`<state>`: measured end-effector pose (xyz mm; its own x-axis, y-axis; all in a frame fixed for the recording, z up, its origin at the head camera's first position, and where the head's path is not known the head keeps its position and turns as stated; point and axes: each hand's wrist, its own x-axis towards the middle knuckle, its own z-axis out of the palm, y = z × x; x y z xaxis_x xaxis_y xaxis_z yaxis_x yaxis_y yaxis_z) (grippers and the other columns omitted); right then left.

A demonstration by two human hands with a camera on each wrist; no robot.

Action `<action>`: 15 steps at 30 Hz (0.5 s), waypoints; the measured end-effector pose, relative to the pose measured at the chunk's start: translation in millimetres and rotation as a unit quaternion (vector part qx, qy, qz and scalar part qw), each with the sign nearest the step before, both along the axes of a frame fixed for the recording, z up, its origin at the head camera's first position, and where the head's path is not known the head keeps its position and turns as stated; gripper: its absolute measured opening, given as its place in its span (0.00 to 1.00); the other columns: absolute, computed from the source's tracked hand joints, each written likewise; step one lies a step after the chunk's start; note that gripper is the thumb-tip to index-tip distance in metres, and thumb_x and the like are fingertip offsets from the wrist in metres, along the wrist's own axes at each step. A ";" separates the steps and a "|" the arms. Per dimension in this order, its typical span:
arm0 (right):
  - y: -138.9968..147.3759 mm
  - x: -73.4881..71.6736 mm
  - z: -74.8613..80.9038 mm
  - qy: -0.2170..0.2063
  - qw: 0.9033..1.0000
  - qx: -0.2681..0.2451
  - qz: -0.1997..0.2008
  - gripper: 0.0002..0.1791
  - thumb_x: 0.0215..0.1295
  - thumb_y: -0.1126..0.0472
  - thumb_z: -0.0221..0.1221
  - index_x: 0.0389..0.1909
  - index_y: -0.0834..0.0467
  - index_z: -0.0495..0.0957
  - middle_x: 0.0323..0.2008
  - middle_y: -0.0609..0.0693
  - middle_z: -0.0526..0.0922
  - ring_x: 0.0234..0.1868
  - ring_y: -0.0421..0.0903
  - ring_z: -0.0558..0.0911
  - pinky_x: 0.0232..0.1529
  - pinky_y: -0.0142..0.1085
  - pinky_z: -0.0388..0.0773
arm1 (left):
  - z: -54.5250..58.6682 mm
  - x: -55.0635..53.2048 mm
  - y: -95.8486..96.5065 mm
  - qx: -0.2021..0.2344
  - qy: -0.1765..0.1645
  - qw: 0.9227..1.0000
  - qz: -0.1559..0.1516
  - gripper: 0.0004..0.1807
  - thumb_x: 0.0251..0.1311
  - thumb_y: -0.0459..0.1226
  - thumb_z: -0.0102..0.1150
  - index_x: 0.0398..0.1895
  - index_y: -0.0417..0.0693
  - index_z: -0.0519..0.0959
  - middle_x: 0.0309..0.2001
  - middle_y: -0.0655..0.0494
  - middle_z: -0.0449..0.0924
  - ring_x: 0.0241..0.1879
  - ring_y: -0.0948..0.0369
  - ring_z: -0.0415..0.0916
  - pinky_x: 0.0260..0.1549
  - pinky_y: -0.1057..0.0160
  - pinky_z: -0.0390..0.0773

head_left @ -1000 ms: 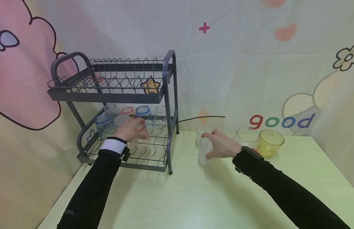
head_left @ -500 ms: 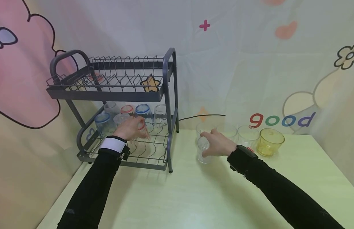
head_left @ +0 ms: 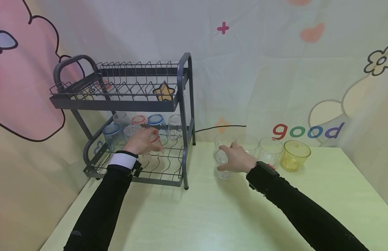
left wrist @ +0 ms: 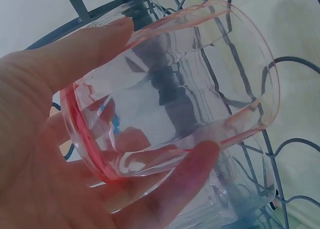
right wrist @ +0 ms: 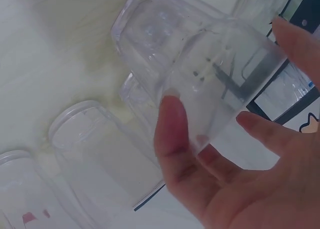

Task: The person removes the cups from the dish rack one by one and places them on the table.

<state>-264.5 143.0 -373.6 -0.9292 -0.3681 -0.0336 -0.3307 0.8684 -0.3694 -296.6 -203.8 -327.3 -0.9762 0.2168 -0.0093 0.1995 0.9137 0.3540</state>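
Observation:
My left hand [head_left: 143, 141] grips a clear drinking glass with a red base [left wrist: 187, 96] over the lower shelf of the dish rack [head_left: 166, 182]. In the left wrist view the thumb lies along one side of the glass and fingers curl round the other. The glass is bottom up; whether its rim rests on the wires, I cannot tell. Over the table, my right hand [head_left: 238, 159] holds a clear drinking glass [right wrist: 210, 74] by its upper part, fingers and thumb on opposite sides. That glass stands upright on the table, partly hidden by the hand.
Several upturned glasses, including a blue-based glass [head_left: 112, 137], stand on the lower shelf. Behind my right hand, a row of clear glasses [head_left: 271, 148] ends at a yellow glass [head_left: 295, 157]. A printed curtain [head_left: 259, 69] hangs behind the pale table [head_left: 200, 216].
My right hand has moved slightly left, closer round the clear glass, which stays in place. The left hand keeps its hold on the red-based glass with no clear movement.

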 end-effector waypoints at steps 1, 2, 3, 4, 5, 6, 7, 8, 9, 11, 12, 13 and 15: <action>-0.2 0.3 0.2 -0.001 1.000 0.001 -0.001 0.43 0.53 0.48 0.70 0.69 0.58 0.65 0.54 0.68 0.68 0.52 0.65 0.72 0.43 0.56 0.76 | -0.3 0.1 -0.1 0.000 0.002 1.000 0.002 0.39 0.55 0.44 0.71 0.68 0.42 0.67 0.64 0.36 0.67 0.64 0.41 0.62 0.56 0.39 0.68; -0.2 0.9 0.6 -0.002 1.000 0.002 0.000 0.44 0.53 0.46 0.70 0.69 0.58 0.65 0.54 0.67 0.68 0.53 0.65 0.72 0.43 0.56 0.76 | -0.5 0.2 -0.1 -0.002 0.004 1.000 0.002 0.39 0.55 0.44 0.71 0.68 0.42 0.67 0.64 0.36 0.67 0.64 0.40 0.63 0.56 0.39 0.68; 0.0 1.5 1.1 -0.002 1.000 0.003 0.000 0.45 0.53 0.45 0.70 0.70 0.57 0.65 0.55 0.67 0.68 0.53 0.65 0.72 0.43 0.57 0.77 | -0.9 0.3 -0.2 -0.002 0.007 1.000 0.004 0.39 0.55 0.44 0.71 0.68 0.41 0.67 0.64 0.36 0.67 0.63 0.41 0.63 0.56 0.39 0.69; 0.5 2.4 1.9 -0.001 1.000 0.001 0.000 0.46 0.53 0.43 0.70 0.70 0.57 0.64 0.55 0.67 0.67 0.53 0.65 0.72 0.42 0.57 0.77 | -1.2 0.6 -0.4 -0.003 0.010 1.000 0.006 0.39 0.55 0.44 0.71 0.68 0.41 0.67 0.63 0.36 0.68 0.63 0.41 0.64 0.56 0.39 0.69; 1.3 3.7 2.9 0.001 1.000 -0.001 -0.001 0.47 0.53 0.43 0.70 0.70 0.57 0.64 0.56 0.67 0.67 0.53 0.65 0.72 0.42 0.57 0.77 | -1.4 0.9 -0.3 -0.004 0.015 1.000 0.006 0.39 0.54 0.44 0.71 0.68 0.41 0.67 0.63 0.36 0.68 0.63 0.41 0.64 0.56 0.39 0.69; 2.2 5.2 3.8 0.004 1.000 -0.003 -0.003 0.47 0.53 0.42 0.70 0.71 0.56 0.63 0.58 0.67 0.67 0.54 0.65 0.72 0.42 0.58 0.77 | -1.6 1.5 -0.1 -0.004 0.020 1.000 0.007 0.39 0.54 0.44 0.71 0.68 0.41 0.68 0.63 0.36 0.68 0.62 0.41 0.65 0.55 0.39 0.69; 3.4 7.0 5.1 0.010 1.000 -0.008 -0.004 0.47 0.54 0.41 0.70 0.71 0.56 0.63 0.59 0.67 0.66 0.54 0.66 0.72 0.42 0.59 0.78 | -1.9 2.1 0.0 -0.005 0.024 1.000 0.007 0.39 0.54 0.44 0.71 0.67 0.41 0.68 0.63 0.36 0.69 0.62 0.41 0.65 0.55 0.40 0.70; 4.8 9.0 6.4 0.017 1.000 -0.014 -0.006 0.46 0.54 0.41 0.69 0.71 0.56 0.63 0.60 0.68 0.66 0.55 0.66 0.71 0.42 0.60 0.77 | -2.4 2.8 0.1 -0.007 0.030 1.000 0.007 0.38 0.54 0.45 0.71 0.67 0.41 0.68 0.62 0.36 0.69 0.61 0.41 0.66 0.55 0.40 0.70; 6.5 10.9 7.5 0.025 0.999 -0.021 -0.009 0.46 0.55 0.41 0.69 0.71 0.56 0.63 0.61 0.68 0.65 0.57 0.67 0.70 0.42 0.61 0.77 | -2.7 3.8 0.2 -0.007 0.035 0.999 0.008 0.38 0.54 0.45 0.72 0.67 0.42 0.69 0.62 0.37 0.69 0.61 0.41 0.66 0.54 0.40 0.70; 10.0 15.1 9.5 0.041 0.998 -0.041 -0.016 0.45 0.56 0.42 0.68 0.71 0.56 0.64 0.63 0.69 0.64 0.59 0.68 0.68 0.42 0.62 0.77 | -3.5 5.9 0.7 -0.007 0.045 0.999 0.006 0.37 0.54 0.46 0.71 0.66 0.42 0.70 0.61 0.38 0.70 0.59 0.42 0.68 0.53 0.41 0.71; 11.7 17.2 10.6 0.049 0.997 -0.051 -0.019 0.44 0.57 0.42 0.67 0.71 0.57 0.64 0.63 0.68 0.64 0.60 0.68 0.67 0.43 0.62 0.76 | -3.8 7.0 0.7 -0.004 0.050 0.999 0.004 0.37 0.54 0.46 0.71 0.66 0.42 0.70 0.60 0.38 0.71 0.58 0.42 0.69 0.52 0.41 0.72; 13.3 19.0 11.8 0.058 0.996 -0.062 -0.019 0.44 0.58 0.42 0.67 0.70 0.57 0.64 0.64 0.69 0.63 0.61 0.69 0.67 0.44 0.62 0.76 | -4.3 8.1 0.5 -0.001 0.056 0.998 0.002 0.37 0.54 0.46 0.71 0.66 0.42 0.70 0.59 0.39 0.72 0.58 0.43 0.70 0.51 0.41 0.73; 15.9 22.5 14.6 0.070 0.994 -0.088 -0.019 0.43 0.59 0.42 0.66 0.70 0.59 0.64 0.64 0.69 0.63 0.62 0.69 0.65 0.47 0.62 0.74 | -5.2 10.7 -0.4 0.008 0.067 0.998 0.001 0.37 0.55 0.46 0.71 0.66 0.41 0.70 0.59 0.39 0.73 0.57 0.43 0.71 0.51 0.41 0.73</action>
